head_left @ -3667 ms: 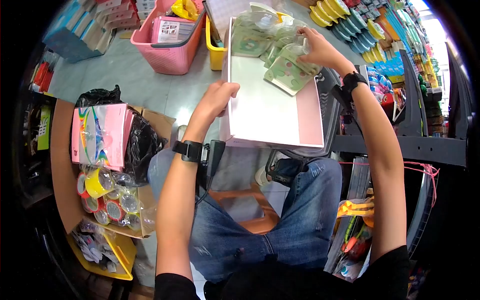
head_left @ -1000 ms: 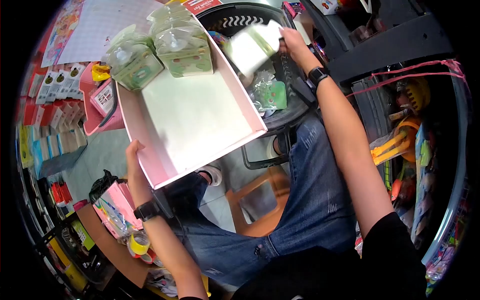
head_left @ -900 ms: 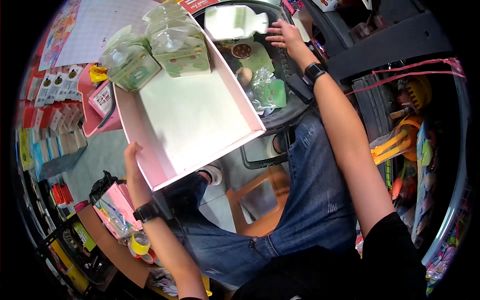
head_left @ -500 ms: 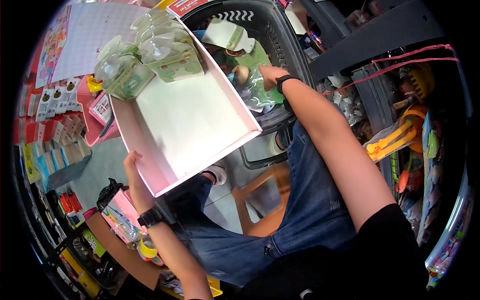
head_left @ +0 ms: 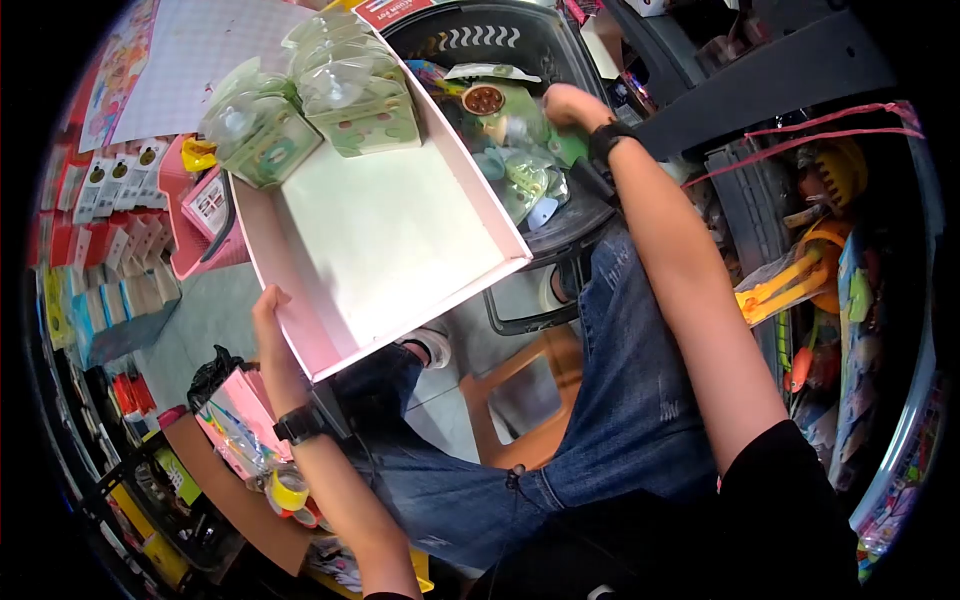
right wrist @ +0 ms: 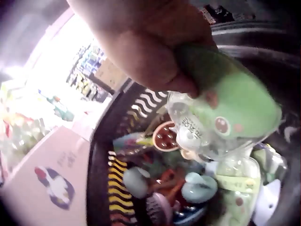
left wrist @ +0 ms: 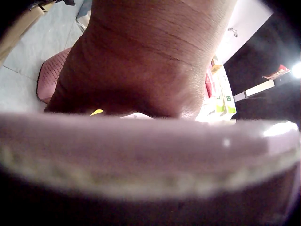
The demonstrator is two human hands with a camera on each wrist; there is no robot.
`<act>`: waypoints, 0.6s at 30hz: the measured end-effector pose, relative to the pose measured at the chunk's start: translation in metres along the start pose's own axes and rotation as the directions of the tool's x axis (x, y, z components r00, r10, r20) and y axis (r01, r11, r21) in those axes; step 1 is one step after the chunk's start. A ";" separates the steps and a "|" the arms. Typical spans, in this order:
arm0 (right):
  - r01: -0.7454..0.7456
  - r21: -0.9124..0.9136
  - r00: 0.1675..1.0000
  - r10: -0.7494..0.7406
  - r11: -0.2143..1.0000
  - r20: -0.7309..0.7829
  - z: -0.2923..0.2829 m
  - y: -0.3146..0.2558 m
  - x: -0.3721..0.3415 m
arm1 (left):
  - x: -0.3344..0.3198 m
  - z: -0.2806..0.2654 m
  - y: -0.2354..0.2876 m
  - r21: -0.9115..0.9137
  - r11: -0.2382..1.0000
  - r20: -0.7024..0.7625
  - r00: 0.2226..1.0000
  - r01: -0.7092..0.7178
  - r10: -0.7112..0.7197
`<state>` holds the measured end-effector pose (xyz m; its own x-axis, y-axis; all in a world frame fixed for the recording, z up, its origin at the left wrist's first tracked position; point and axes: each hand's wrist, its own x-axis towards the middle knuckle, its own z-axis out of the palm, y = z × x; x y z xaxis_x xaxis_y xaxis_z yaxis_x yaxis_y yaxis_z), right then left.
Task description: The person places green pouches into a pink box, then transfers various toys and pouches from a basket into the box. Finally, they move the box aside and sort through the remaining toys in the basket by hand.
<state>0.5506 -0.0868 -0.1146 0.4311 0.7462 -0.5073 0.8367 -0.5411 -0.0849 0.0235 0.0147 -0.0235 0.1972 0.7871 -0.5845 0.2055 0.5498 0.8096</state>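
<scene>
My left hand (head_left: pixel 270 312) grips the near left edge of a pink-and-white open box (head_left: pixel 400 240); in the left wrist view the box edge (left wrist: pixel 141 150) is blurred in front of the hand (left wrist: pixel 141 61). Two rows of green packaged items (head_left: pixel 365 115) stand at the box's far end. Over the black basket (head_left: pixel 590 120), my right hand (head_left: pixel 578 106) holds a green packet. The right wrist view shows that hand (right wrist: pixel 155 56) pinching the green packet (right wrist: pixel 235 103), which has a face print and clear plastic. Beneath it lie another green packet (right wrist: pixel 240 188) and a brown-dotted round item (right wrist: pixel 166 135).
A pink basket (head_left: pixel 185 220) stands left of the box, beside stacked goods. An orange stool (head_left: pixel 535 440) is between the legs. Shelving with a dark beam (head_left: pixel 760 85) and yellow toys (head_left: pixel 790 285) is at the right; a carton with tape rolls (head_left: pixel 290 490) is lower left.
The right hand let go of a white-backed card in the basket, reached down to the green packet and has raised it slightly. The left hand keeps its hold on the box.
</scene>
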 end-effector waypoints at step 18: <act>-0.265 0.790 0.962 0.091 0.553 0.258 0.033 0.010 0.011 | 0.003 0.003 -0.001 0.017 1.000 -0.032 0.999 -0.007 0.008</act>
<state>0.5520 -0.0971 -0.1494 0.4037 0.5681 -0.7172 0.0814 -0.8031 -0.5903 0.0268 0.0152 -0.0264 0.1681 0.7998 -0.5762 0.2207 0.5392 0.8128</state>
